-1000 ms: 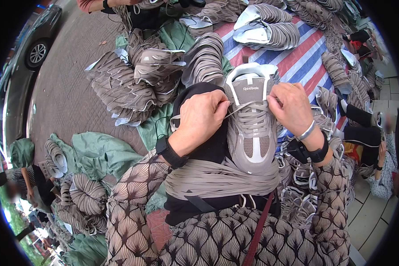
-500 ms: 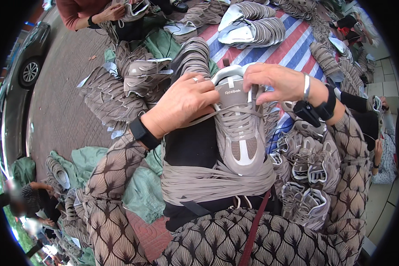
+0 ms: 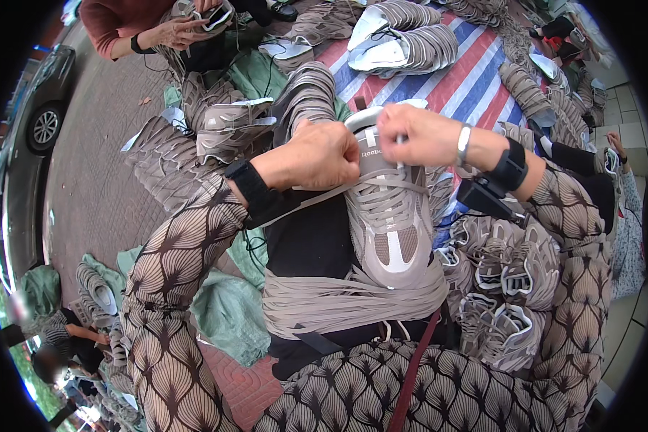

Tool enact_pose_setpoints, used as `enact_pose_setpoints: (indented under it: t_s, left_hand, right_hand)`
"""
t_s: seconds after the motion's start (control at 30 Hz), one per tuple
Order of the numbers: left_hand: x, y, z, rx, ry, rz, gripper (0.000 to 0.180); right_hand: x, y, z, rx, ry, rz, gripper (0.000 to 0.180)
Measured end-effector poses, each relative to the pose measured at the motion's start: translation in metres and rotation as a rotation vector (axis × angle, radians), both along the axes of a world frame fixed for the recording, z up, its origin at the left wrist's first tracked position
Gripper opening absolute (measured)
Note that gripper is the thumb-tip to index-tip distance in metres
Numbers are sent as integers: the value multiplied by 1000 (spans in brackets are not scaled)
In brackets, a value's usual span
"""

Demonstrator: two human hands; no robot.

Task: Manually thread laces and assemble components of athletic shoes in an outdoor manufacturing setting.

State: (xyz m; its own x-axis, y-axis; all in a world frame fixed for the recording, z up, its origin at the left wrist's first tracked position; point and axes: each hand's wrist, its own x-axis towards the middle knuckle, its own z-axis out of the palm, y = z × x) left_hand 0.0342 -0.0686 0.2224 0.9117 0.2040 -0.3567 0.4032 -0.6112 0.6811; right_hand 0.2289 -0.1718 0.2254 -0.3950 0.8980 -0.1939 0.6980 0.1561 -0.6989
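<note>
A grey-beige sneaker (image 3: pixel 390 230) rests toe toward me on my dark-covered lap, its laces (image 3: pixel 381 193) crossed over the tongue. At the upper left of the shoe opening, my left hand (image 3: pixel 313 158) is closed in a fist; its fingertips are hidden. My right hand (image 3: pixel 419 135) pinches over the right side of the tongue, with a small grey bit showing at the fingers. What either hand grips is too hidden to name. One loose lace end runs left from the shoe, beneath my left hand. Below the toe, a thick bundle of spare laces (image 3: pixel 353 299) lies across my lap.
Finished-looking laced sneakers (image 3: pixel 507 331) are piled at my right. Nested shoe uppers (image 3: pixel 403 43) lie on a striped sheet (image 3: pixel 468 43), and more uppers (image 3: pixel 230 129) at the left. Green sacks (image 3: pixel 230 317) lie on the brick ground. Another person's hands (image 3: pixel 187 32) hold a shoe at upper left; a car (image 3: pixel 39 144) is parked beyond.
My left hand has drawn slightly nearer to me and curled into a fist. My right hand has shifted left over the tongue and closed. The sneaker has stayed nearly in place.
</note>
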Motion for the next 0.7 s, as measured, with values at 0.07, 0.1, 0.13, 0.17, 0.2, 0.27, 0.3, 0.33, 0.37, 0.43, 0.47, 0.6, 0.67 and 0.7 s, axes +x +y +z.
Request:
enact_pose_setpoints:
  t_s: [0.07, 0.1, 0.13, 0.17, 0.2, 0.27, 0.3, 0.33, 0.37, 0.43, 0.47, 0.6, 0.67, 0.7]
  left_hand:
    - [11, 8, -8, -282, -31, 243, 17]
    - [11, 29, -21, -383, -173, 400, 17]
    - [18, 52, -30, -484, -328, 543, 18]
    - [41, 62, -27, -490, -361, 645, 19]
    - [54, 71, -20, -482, -385, 767, 20]
    - [68, 76, -16, -447, -371, 720, 18]
    - [74, 76, -16, -412, -355, 680, 16]
    - [70, 81, -18, -409, -344, 701, 16]
    - [67, 86, -20, -429, -409, 627, 16]
    - [71, 83, -17, -414, -482, 499, 22]
    - [74, 83, -21, -418, -475, 503, 22]
    - [77, 95, -34, -467, -619, 560, 20]
    - [101, 79, -29, -717, -435, 755, 27]
    - [113, 75, -32, -744, -374, 719, 32]
  right_hand:
    - [11, 27, -14, 93, 78, -311, 16]
    - [10, 53, -10, -16, 259, -507, 12]
    - [14, 75, -2, -127, 429, -709, 11]
    - [36, 86, -5, -96, 450, -852, 11]
    - [43, 97, -8, -68, 485, -976, 11]
    - [52, 94, -16, -122, 625, -966, 11]
    - [54, 92, -20, -182, 767, -947, 11]
    - [40, 91, -15, -199, 775, -932, 11]
    - [28, 86, -10, -304, 815, -822, 12]
    - [17, 71, 0, -406, 845, -731, 13]
    - [14, 66, 0, -412, 889, -700, 14]
    - [16, 95, -18, -142, 945, -645, 23]
    - [75, 124, -38, 68, 841, -754, 23]
    - [92, 138, -45, 179, 931, -892, 16]
